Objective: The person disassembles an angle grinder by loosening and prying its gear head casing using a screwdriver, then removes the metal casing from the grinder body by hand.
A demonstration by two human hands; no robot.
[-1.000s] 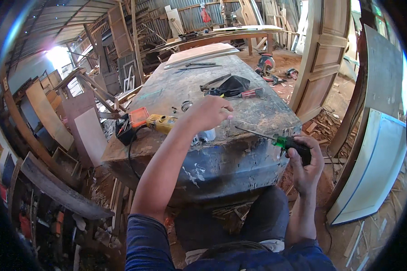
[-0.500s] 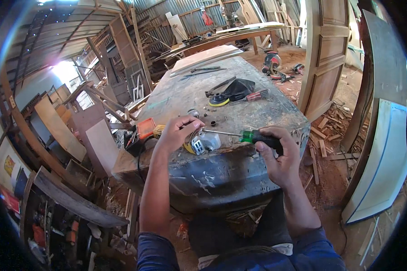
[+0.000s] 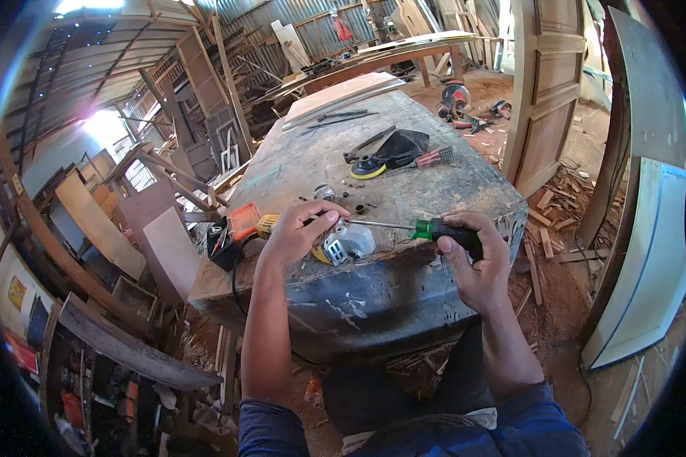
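Observation:
My right hand (image 3: 480, 263) is wrapped round the black-and-green handle of a screwdriver (image 3: 425, 229), held level with its thin shaft pointing left. My left hand (image 3: 301, 228) is closed in a pinch at the shaft's tip; what lies between those fingertips is too small to make out. Right below the shaft, on the bench's near edge, rests a yellow power tool with a grey metal housing (image 3: 357, 241), partly covered by my left hand. Beyond my left fingers sit a round metal part (image 3: 325, 192) and a small dark cylindrical piece (image 3: 360, 209).
On the worn workbench (image 3: 282, 164) lie a yellow-edged sanding pad (image 3: 368, 169), a black pouch-like piece (image 3: 404, 146) and a red-handled tool (image 3: 434, 157). An open case with an orange lid (image 3: 244, 221) stands at left. A wooden door (image 3: 545, 107) rises at right, with scraps below.
The view has shifted slightly. Both hands keep nearly the same place along the screwdriver, and its handle appears a little further right.

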